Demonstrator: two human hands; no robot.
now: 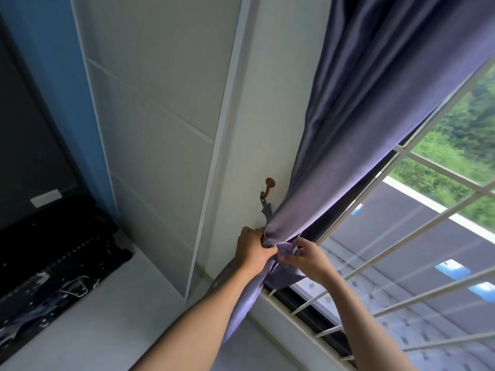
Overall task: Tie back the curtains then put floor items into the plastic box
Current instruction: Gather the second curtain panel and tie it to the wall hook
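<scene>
A purple curtain hangs from the upper right and is gathered into a bunch against the white wall. My left hand grips the gathered bunch from the left side. My right hand pinches the purple tie-back band that wraps around the bunch. A strip of the band runs up to a brown wall hook just above my hands. The curtain's lower end hangs down behind my left forearm. No plastic box or floor items show in this view.
A window with a white metal grille fills the right side, its sill just below my hands. A white panelled wall stands left of the hook. A dark object with cords rests on a white surface at lower left.
</scene>
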